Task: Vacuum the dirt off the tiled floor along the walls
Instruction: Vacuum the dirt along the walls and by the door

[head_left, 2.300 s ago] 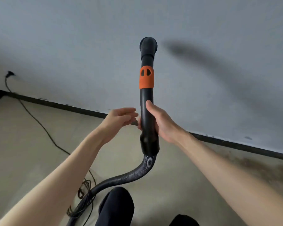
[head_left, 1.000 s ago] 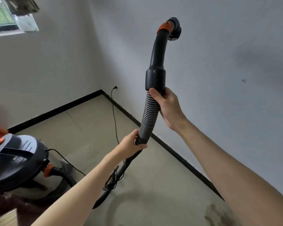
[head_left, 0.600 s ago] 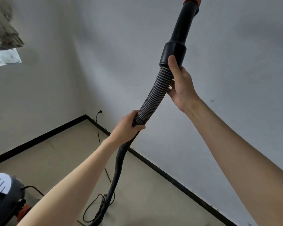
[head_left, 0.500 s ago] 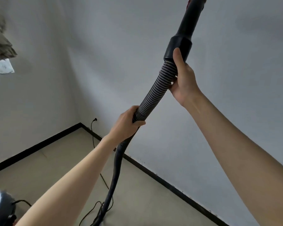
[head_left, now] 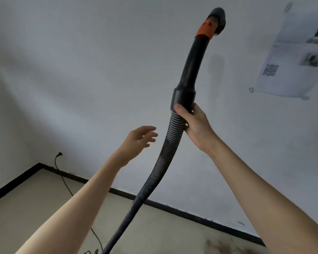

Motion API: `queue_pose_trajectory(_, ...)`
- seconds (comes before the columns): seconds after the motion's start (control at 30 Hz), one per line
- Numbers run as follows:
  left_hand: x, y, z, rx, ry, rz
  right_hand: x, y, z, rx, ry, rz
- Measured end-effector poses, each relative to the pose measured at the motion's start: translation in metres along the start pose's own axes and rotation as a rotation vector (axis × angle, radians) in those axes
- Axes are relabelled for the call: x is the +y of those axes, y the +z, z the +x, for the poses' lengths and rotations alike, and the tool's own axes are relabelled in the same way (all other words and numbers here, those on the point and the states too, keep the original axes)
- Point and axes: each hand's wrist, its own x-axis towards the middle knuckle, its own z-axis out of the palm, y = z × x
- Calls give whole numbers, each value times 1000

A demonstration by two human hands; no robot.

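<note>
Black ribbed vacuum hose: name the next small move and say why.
Probably lower the black ribbed vacuum hose toward the dark dirt patch by the black baseboard: the right hand holds its nozzle high, and the left hand is free.

Bare unfurnished room: plain white walls (head_left: 81,70), black skirting (head_left: 191,215), tiled floor (head_left: 35,208) (stained), taped-up notice (head_left: 290,57).

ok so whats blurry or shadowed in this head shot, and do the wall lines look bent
Head view: the white paper sheet taped to the wall is smeared, its print unreadable; the open left hand is soft-edged; the black curved vacuum wand with orange collar casts a faint soft shadow on the grey wall; the black skirting line bows slightly, as wide lenses do.
</note>
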Motion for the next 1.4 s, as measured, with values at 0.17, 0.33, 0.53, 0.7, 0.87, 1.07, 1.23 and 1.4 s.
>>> queue_pose_trajectory(0.17, 34, 44, 30, -36, 11, -232, 37, -40, -41, 10, 91, -288)
queue_pose_trajectory(0.33, 41, 89, 48, -328, 34, -360, 60, -79, -75, -28, 243, -450)
queue_pose_trajectory(0.53, 1, 157, 39, -412, -157, -386, 94, -140, -120, -61, 507, -508)
queue_pose_trajectory(0.7, -46, 224, 15, -435, -285, -403, 111, -215, -154, 169, 574, -288)
queue_pose_trajectory(0.87, -90, 295, -10, -426, -405, -411, 128, -275, -147, 348, 461, -329)
queue_pose_trajectory(1.07, -149, 385, -37, -473, -529, -473, 172, -332, -131, 249, 502, -293)
queue_pose_trajectory(1.23, -209, 428, -66, -480, -680, -482, 244, -357, -152, 315, 719, 11)
queue_pose_trajectory(1.4, -286, 436, -89, -526, -875, -401, 332, -366, -185, 390, 824, 15)
